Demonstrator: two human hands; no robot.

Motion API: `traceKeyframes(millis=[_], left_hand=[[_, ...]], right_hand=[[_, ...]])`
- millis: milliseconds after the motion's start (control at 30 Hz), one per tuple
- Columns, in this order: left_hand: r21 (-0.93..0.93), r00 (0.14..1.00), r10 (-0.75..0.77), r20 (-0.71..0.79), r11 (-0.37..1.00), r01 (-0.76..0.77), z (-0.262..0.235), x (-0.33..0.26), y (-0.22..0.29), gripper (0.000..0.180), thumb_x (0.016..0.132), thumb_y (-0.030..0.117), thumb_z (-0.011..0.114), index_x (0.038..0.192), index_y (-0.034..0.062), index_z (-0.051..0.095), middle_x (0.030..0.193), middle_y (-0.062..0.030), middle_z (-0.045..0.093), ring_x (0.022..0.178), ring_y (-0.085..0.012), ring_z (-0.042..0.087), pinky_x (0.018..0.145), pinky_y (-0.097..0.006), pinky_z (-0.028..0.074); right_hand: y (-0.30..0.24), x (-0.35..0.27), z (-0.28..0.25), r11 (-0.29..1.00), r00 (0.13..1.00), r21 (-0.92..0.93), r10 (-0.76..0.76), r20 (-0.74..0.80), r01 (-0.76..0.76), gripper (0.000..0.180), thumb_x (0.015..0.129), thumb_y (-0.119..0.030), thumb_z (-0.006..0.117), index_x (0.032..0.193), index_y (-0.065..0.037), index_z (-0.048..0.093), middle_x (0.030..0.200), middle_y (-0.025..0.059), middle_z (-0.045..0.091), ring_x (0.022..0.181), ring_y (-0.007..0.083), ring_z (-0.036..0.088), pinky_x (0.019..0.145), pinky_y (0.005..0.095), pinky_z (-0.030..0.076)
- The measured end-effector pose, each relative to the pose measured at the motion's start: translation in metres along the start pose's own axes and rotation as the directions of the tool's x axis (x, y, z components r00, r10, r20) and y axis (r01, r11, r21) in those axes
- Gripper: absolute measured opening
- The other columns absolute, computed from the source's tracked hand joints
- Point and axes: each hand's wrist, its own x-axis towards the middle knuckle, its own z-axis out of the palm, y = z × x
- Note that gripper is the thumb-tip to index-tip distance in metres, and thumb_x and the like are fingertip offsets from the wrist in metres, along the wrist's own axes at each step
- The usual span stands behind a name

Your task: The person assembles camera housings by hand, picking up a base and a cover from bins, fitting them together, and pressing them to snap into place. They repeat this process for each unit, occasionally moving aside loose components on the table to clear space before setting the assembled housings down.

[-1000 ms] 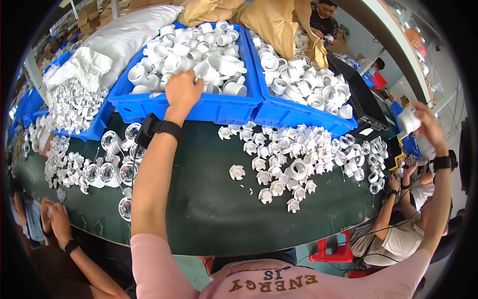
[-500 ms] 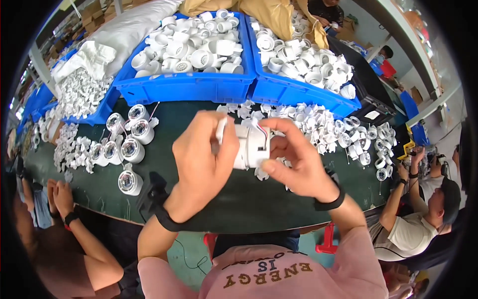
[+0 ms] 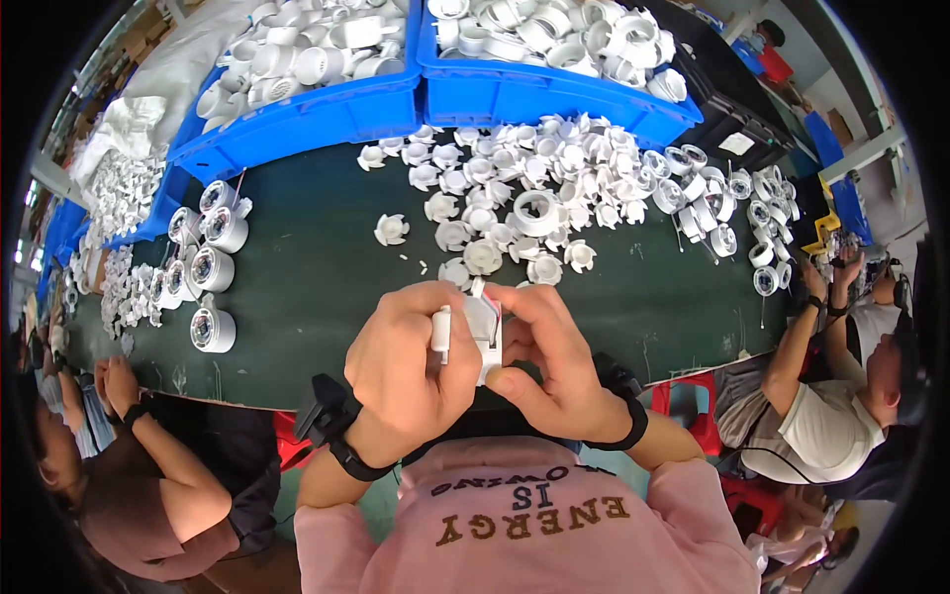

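Observation:
A white plastic housing (image 3: pixel 482 322) with thin wires along its right side is held between my two hands, close to my chest. My left hand (image 3: pixel 408 356) is closed round its left part, and a small white block-like end shows between thumb and fingers. My right hand (image 3: pixel 552 358) grips the right side with thumb below and bent fingers above. The fingers hide much of the housing. Just beyond my hands lies a heap of white petal-edged plastic caps (image 3: pixel 482 257), with a larger white ring (image 3: pixel 535 213) on top.
Blue bins (image 3: pixel 307 124) full of white housings stand at the back. Round white units with clear fronts (image 3: pixel 212 330) are grouped at left, and more units (image 3: pixel 724 240) at right. A black crate (image 3: pixel 737 144) stands far right. Co-workers sit on both sides.
My hands and the housing have come nearer to my body, and the hands are closer together. The view has shifted, showing more of the cap heap. The housing appears turned.

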Motion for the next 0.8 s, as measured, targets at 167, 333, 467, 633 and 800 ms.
traceKeyframes(millis=[167,333,467,633,800], left_hand=[[-0.034,0.995,0.061,0.079,0.998,-0.058,0.025,-0.006,0.003,0.017,0.08,-0.004,0.063,0.083,-0.0037,0.046,0.084,-0.017,0.063,0.063,-0.0273,0.062,0.052,-0.032,0.05],[-0.241,0.981,-0.06,0.187,0.965,0.105,0.042,-0.028,0.006,0.032,0.081,-0.001,0.062,0.108,-0.002,0.044,0.108,-0.0199,0.055,0.094,-0.0275,0.059,0.08,-0.037,0.048],[-0.519,0.64,-0.507,0.578,0.377,0.767,0.052,-0.038,0.023,0.069,0.077,0.009,0.069,0.135,0.006,0.032,0.125,-0.0098,0.04,0.109,-0.0181,0.046,0.094,-0.035,0.04],[-0.469,0.607,-0.701,0.374,0.422,0.776,0.033,-0.055,-0.025,0.057,0.084,0.025,0.066,0.129,0.0014,0.041,0.099,-0.0092,0.058,0.08,-0.0178,0.063,0.065,-0.024,0.05],[-0.292,0.484,-0.872,0.069,0.447,0.846,-0.062,-0.069,-0.106,0.034,0.091,0.034,0.056,0.106,0.0039,0.051,0.082,-0.0058,0.06,0.06,-0.0145,0.062,0.038,-0.019,0.033]], right_hand=[[0.012,-0.017,-0.014,0.984,0.996,0.157,0.092,-0.013,-0.089,0.059,0.089,-0.005,0.06,0.138,0.003,0.029,0.114,0.0098,0.037,0.091,0.016,0.058,0.075,0.0273,0.05],[0.02,-0.035,-0.019,0.979,0.982,0.177,0.13,-0.14,-0.104,0.064,0.079,-0.001,0.071,0.133,-0.001,0.036,0.118,0.01,0.039,0.083,0.0138,0.058,0.067,0.0257,0.051],[0.019,-0.039,-0.039,0.958,0.983,-0.279,0.014,-0.183,-0.065,0.072,0.075,-0.006,0.075,0.135,-0.003,0.036,0.125,0.0162,0.038,0.076,0.0201,0.059,0.065,0.0291,0.053],[0.004,-0.053,-0.11,0.763,0.985,-0.643,-0.151,-0.08,0.065,0.054,0.071,-0.011,0.076,0.12,-0.003,0.054,0.114,0.0156,0.053,0.095,0.0343,0.058,0.079,0.0402,0.05],[0.049,-0.046,-0.252,0.029,0.936,-0.963,-0.227,-0.267,-0.268,0.034,0.079,-0.012,0.067,0.111,-0.004,0.059,0.096,0.0155,0.06,0.087,0.0355,0.057,0.075,0.0428,0.047]])
